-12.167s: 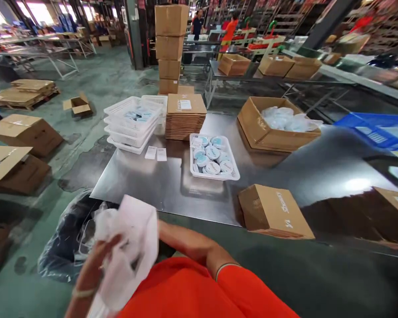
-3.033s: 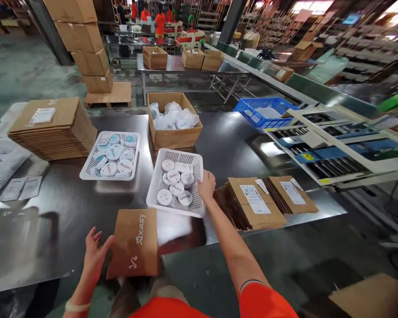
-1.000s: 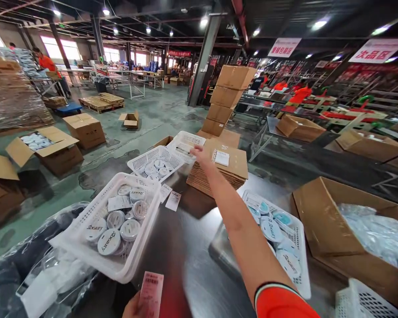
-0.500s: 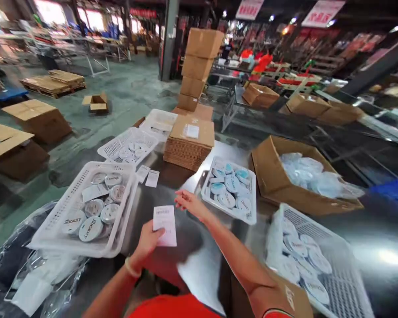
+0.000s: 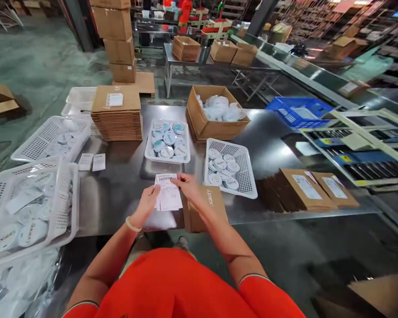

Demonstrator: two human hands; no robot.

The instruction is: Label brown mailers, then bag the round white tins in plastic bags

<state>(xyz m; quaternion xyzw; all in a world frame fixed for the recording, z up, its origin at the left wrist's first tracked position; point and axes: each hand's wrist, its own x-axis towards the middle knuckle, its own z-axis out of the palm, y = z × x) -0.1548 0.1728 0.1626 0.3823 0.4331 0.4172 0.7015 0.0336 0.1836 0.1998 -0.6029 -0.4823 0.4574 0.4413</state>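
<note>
A few overlapping white printed paper slips (image 5: 168,196) are between my hands above the metal table; a barcode shows along the top. My left hand (image 5: 146,204) pinches their left edge, with a pale band on the wrist. At the upper right corner, the closed fingers of my right hand (image 5: 188,186) grip the slips as well. Just beyond stands a white basket of round white and blue tins (image 5: 167,138). To the right, another white basket (image 5: 247,176) holds round lettered tins. A brown carton (image 5: 215,203) sits partly under my right forearm.
White baskets (image 5: 71,198) of packed tins stand at left, near two small white cards (image 5: 98,162). Flattened cartons (image 5: 117,119) are stacked behind. An open carton (image 5: 215,128) holds clear plastic packs. Labelled flat cartons (image 5: 305,190) and a blue crate (image 5: 298,110) are at right.
My view has swung to the right and down. My right hand, apart from the slip before, has come to its top right corner and now grips it. My left hand still holds on.
</note>
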